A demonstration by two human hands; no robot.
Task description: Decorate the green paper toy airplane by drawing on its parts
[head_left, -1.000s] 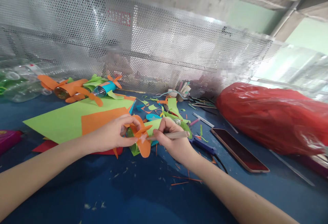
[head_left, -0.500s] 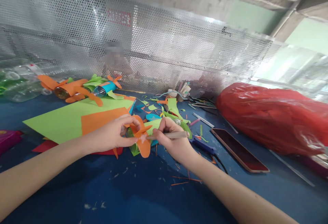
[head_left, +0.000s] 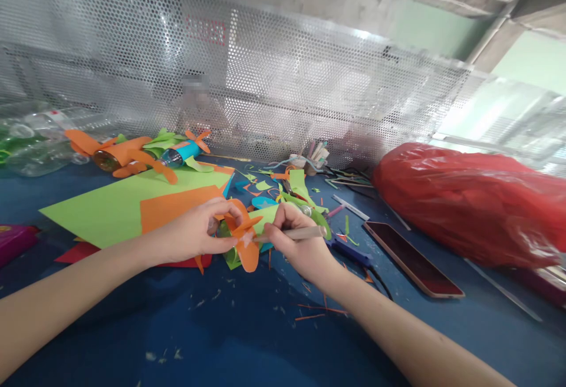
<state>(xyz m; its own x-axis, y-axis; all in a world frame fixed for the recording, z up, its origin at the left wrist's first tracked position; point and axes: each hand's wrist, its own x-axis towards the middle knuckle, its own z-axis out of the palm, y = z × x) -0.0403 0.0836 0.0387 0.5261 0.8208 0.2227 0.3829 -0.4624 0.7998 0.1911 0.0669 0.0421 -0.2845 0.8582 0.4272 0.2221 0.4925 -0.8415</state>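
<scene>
My left hand [head_left: 198, 230] is closed around the end of a toy plane [head_left: 266, 215], which seems to be a small bottle wrapped in light green paper. An orange paper piece [head_left: 250, 258] with rounded ends sits on the near end, and a pale star [head_left: 247, 238] is on it. Pinched in my right hand [head_left: 305, 252] is a light-coloured pen [head_left: 307, 233], its tip at or very near the star. Part of the plane is hidden behind my fingers.
Coloured paper sheets [head_left: 110, 207] lie left, with other paper-and-bottle planes [head_left: 121, 154] and clear bottles [head_left: 39, 154] behind. Paper scraps [head_left: 264, 186] lie beyond my hands. To the right are a blue glue gun [head_left: 351, 252], a phone [head_left: 413, 260] and a red plastic bag [head_left: 464, 204].
Almost nothing differs. Both hands stay in place on the plane and pen, with at most a tiny shift of the orange piece.
</scene>
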